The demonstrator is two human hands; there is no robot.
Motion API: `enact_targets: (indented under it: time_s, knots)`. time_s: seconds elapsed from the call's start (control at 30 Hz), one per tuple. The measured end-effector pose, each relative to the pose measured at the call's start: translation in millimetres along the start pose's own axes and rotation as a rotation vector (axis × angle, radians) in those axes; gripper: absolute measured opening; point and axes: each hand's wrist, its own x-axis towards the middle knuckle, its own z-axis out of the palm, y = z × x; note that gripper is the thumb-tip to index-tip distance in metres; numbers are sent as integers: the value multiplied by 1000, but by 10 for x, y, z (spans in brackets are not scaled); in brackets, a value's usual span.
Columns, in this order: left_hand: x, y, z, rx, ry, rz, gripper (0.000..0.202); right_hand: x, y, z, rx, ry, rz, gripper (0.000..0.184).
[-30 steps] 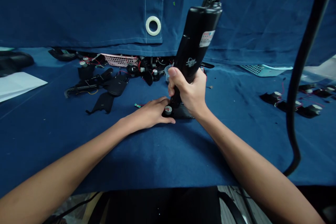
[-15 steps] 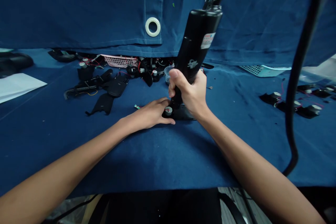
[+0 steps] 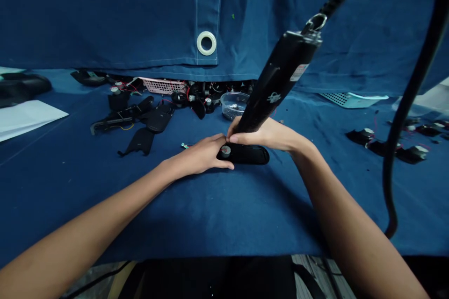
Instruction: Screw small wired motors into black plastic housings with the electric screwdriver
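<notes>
My left hand point(image 3: 205, 153) grips the left end of an elongated black plastic casing point(image 3: 250, 155) lying on the blue cloth. A small round silver motor point(image 3: 225, 151) sits in the casing between that hand's thumb and fingers. In my right hand point(image 3: 261, 133) is a black corded electric screwdriver point(image 3: 270, 88), leaning with its top to the right. The right thumb and fingertips come together right beside the left fingertips, above the casing. Whatever they pinch, if anything, is too small to make out, and the driver's tip is hidden. A small green circuit board point(image 3: 184, 145) pokes out left of the left hand.
Behind the hands stands a clear round tub point(image 3: 234, 105) with small dark bits. Black plastic parts point(image 3: 154, 119) and a pink basket point(image 3: 163, 86) lie back left. Several black pieces with motors point(image 3: 412, 153) lie right, near a hanging black cable point(image 3: 387, 163). A blue curtain point(image 3: 140, 18) hangs behind.
The screwdriver has tilted to the right, away from upright. My right hand has turned and lowered so its fingertips meet near the left hand, uncovering the casing's right end and the tub.
</notes>
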Motion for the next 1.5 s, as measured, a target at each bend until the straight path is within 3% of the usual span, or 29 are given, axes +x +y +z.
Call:
enact_targets:
  time_s: [0.13, 0.43, 0.8, 1.07, 1.33, 1.5]
  knots:
    - [11, 20, -19, -2, -30, -17, 46, -2, 37, 46, 57, -111, 98, 26]
    - [7, -20, 21, -14, -1, 23, 45, 4, 139, 124, -14, 109, -2, 10]
    - [13, 30, 33, -23, 16, 18, 49, -19, 161, 119, 120, 88, 65, 12]
    - [26, -22, 69, -55, 16, 33, 52, -40, 101, 119, 16, 116, 47, 9]
    - [23, 35, 23, -85, 11, 67, 47, -19, 167, 132, 139, 98, 75, 11]
    - [17, 21, 31, -97, 11, 56, 52, -79, -30, 34, 128, 190, 20, 9]
